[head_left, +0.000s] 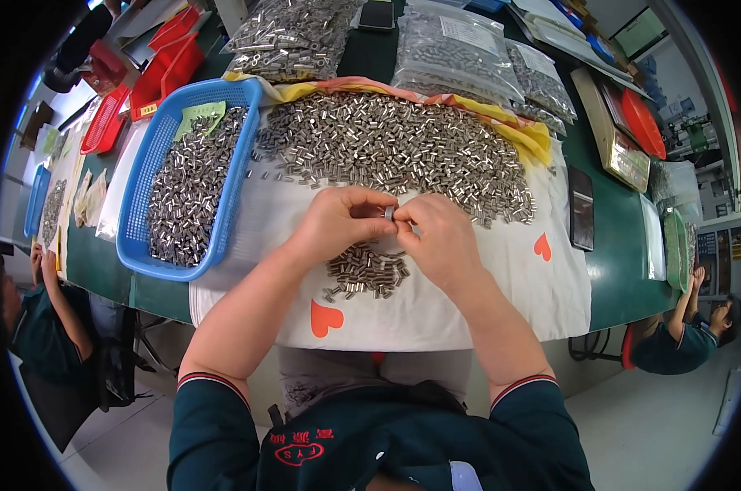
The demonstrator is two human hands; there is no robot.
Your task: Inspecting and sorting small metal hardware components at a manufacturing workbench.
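Note:
Between my two hands, above the white cloth, is a small silvery metal sleeve. My left hand pinches it between thumb and forefinger. From the other side, the bent fingers of my right hand close in a pinch at the same sleeve; their tips are partly hidden. Just below my hands lies a small heap of similar metal sleeves. Beyond them spreads a much larger heap of sleeves, bordered at the back by a rolled yellow and orange cloth.
A blue plastic basket of metal sleeves stands at the left. Bags of metal parts and clear bags line the back. A dark phone lies at the right. Red bins stand far left. Other people sit at both sides.

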